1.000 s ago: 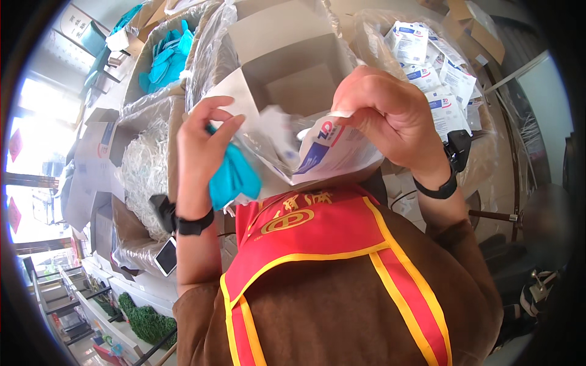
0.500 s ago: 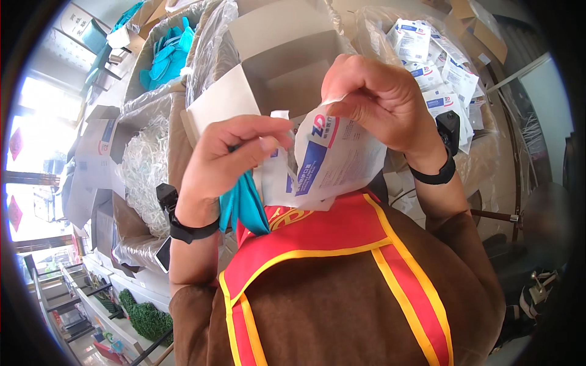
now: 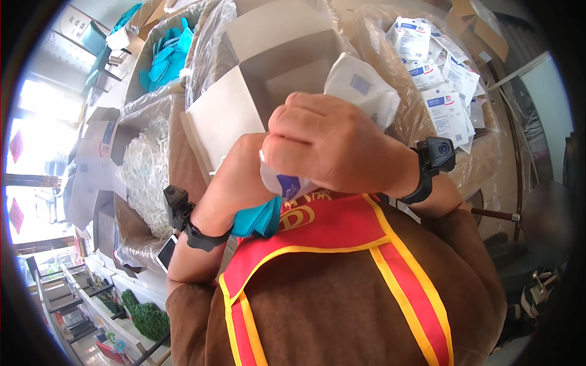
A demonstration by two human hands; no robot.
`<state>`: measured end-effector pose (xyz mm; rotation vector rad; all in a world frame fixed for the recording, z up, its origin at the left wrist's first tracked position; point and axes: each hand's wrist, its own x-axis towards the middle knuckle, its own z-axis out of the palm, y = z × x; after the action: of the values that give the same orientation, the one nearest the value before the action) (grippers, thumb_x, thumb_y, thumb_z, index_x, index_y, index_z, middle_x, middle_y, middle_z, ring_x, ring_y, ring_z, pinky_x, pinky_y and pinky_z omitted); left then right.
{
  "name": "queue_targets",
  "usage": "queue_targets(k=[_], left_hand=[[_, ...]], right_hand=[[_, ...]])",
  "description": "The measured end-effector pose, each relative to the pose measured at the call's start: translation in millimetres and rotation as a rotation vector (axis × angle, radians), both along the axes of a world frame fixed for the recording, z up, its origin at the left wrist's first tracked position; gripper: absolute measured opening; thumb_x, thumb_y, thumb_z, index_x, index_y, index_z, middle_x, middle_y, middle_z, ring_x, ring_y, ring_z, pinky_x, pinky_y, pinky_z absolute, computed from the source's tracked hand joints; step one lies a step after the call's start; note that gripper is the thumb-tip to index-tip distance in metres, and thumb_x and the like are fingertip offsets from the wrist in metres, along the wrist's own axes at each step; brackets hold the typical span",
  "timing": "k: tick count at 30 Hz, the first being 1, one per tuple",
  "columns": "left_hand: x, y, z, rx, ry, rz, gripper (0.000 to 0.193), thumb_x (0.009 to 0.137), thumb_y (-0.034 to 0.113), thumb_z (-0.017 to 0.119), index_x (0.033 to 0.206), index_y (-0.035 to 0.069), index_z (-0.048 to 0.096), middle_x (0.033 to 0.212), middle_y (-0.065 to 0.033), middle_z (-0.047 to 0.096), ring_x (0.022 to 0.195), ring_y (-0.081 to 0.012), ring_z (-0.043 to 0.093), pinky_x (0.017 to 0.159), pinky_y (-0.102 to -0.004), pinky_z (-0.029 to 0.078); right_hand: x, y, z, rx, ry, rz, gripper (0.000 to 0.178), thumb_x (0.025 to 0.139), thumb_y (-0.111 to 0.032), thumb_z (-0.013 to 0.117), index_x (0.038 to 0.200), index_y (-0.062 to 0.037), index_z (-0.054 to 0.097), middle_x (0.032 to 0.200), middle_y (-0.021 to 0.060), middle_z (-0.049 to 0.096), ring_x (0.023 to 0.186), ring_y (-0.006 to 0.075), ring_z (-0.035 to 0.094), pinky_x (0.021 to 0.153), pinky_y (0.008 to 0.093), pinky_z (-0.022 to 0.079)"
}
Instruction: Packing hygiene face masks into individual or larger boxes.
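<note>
Both my hands are together in front of my chest. My right hand (image 3: 326,143) is closed round a white printed packet (image 3: 366,85), whose crumpled upper part sticks out past the knuckles. A blue-marked lower part of it shows under the fingers. My left hand (image 3: 247,171) is just behind and left of the right one, its fingers mostly hidden. Folded turquoise cloth (image 3: 259,218) hangs from beneath the left hand, in front of the red apron (image 3: 342,222). Whether the left fingers also touch the packet cannot be made out.
An open carton (image 3: 217,113) stands beyond my hands. At the right, a plastic-lined box (image 3: 378,36) holds several white packets (image 3: 448,113). To the left are a box of turquoise cloth pieces (image 3: 168,58) and one with a tangle of white strands (image 3: 149,174).
The packet, spread flat between both hands before, is now bunched in my right hand. That hand has come down and left, across the left one. The turquoise cloth has shifted right.
</note>
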<state>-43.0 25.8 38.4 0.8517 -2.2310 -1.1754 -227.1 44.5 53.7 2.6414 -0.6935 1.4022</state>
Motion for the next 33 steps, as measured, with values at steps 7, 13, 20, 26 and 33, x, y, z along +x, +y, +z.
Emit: queue_targets(k=[7, 13, 20, 26, 33], left_hand=[[17, 0, 5, -0.200, -0.107, 0.173, 0.035, 0.064, 0.002, 0.071, 0.098, 0.000, 0.066, 0.093, -0.0169, 0.067, 0.084, -0.0352, 0.066, 0.073, -0.0341, 0.051], [11, 5, 5, -0.125, 0.109, 0.191, 0.026, 0.067, 0.000, 0.067, 0.093, -0.002, 0.066, 0.088, -0.0121, 0.067, 0.078, -0.0207, 0.065, 0.073, -0.0278, 0.050], [36, -5, 12, 0.094, 0.169, 0.327, 0.016, 0.075, 0.002, 0.070, 0.090, 0.001, 0.066, 0.075, -0.0012, 0.063, 0.064, -0.0081, 0.056, 0.061, -0.0215, 0.043], [36, -35, 9, 0.257, 0.311, 0.639, 0.016, 0.078, 0.010, 0.074, 0.087, 0.003, 0.063, 0.071, 0.0025, 0.060, 0.059, -0.0040, 0.051, 0.054, -0.0193, 0.037], [-7, -46, 10, 0.250, 0.410, 0.580, 0.016, 0.078, 0.003, 0.074, 0.090, 0.002, 0.064, 0.078, -0.0007, 0.065, 0.068, -0.0059, 0.057, 0.062, -0.0209, 0.045]], right_hand=[[-64, -4, 8, 0.169, 0.106, -0.264, 0.067, 0.070, -0.025, 0.079, 0.130, -0.0083, 0.054, 0.131, 0.0136, 0.054, 0.120, 0.0330, 0.051, 0.099, 0.0417, 0.042], [-86, 11, -22, 0.525, -0.100, -0.215, 0.050, 0.076, -0.010, 0.075, 0.121, -0.0056, 0.056, 0.111, 0.0155, 0.063, 0.098, 0.0326, 0.062, 0.083, 0.0355, 0.050], [-137, 60, -28, 0.889, -0.255, -0.475, 0.010, 0.085, -0.012, 0.066, 0.091, -0.0038, 0.065, 0.076, 0.0076, 0.064, 0.064, 0.0165, 0.058, 0.061, 0.0270, 0.045], [-285, 66, -68, 0.799, -0.863, -0.789, 0.022, 0.090, -0.018, 0.065, 0.108, -0.0051, 0.065, 0.085, -0.0019, 0.068, 0.066, 0.0010, 0.056, 0.057, 0.0169, 0.042], [-417, 17, -81, 0.523, -0.395, -1.409, 0.042, 0.092, -0.026, 0.064, 0.124, 0.0004, 0.056, 0.112, 0.0078, 0.065, 0.097, 0.0148, 0.062, 0.084, 0.0260, 0.049]])
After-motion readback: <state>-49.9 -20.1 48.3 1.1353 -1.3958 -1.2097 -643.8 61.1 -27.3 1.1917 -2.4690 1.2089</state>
